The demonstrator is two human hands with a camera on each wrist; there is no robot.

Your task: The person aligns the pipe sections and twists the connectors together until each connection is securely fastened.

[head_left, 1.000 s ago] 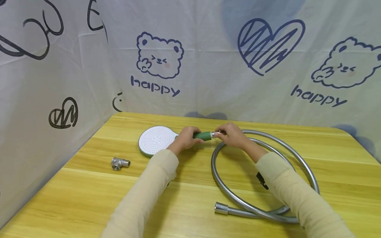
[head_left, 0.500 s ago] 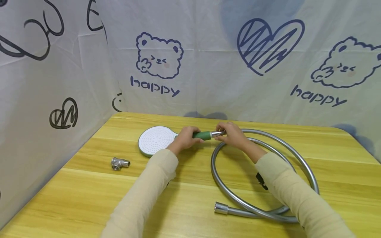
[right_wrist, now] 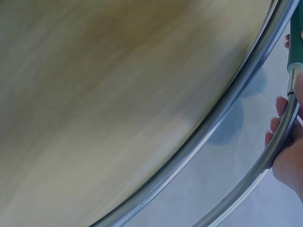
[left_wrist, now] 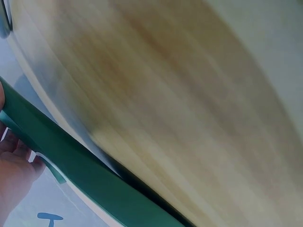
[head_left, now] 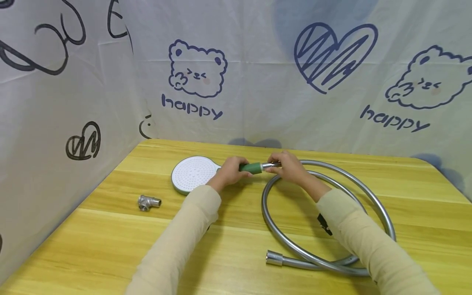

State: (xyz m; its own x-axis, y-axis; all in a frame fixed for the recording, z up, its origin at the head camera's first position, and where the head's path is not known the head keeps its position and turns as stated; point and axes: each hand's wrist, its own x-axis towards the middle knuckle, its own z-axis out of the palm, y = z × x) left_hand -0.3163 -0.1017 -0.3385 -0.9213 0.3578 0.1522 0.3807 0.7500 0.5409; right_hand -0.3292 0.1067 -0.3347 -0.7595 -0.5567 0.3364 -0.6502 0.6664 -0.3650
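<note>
A shower head (head_left: 193, 174) with a white spray face and green back is at the far left of the table. My left hand (head_left: 231, 171) grips its green handle, which also crosses the left wrist view (left_wrist: 71, 146). At the handle's end sits the silver connector (head_left: 268, 166) of a grey shower hose (head_left: 271, 217). The fingers of my right hand (head_left: 289, 167) pinch the hose at this connector. In the right wrist view, the connector (right_wrist: 294, 81) meets the handle in line, with fingers curled about the hose (right_wrist: 265, 158). How far the threads are engaged is hidden.
A small metal tee-shaped fitting (head_left: 148, 203) lies left of my left forearm. The hose loops under my right forearm, and its other chrome end (head_left: 274, 258) lies near the front of the wooden table (head_left: 228, 246). A printed white cloth (head_left: 258, 102) hangs behind.
My right fingers have shifted slightly back and forth on the connector, baring more of its metal than a second ago. The left hand and shower head stay in place.
</note>
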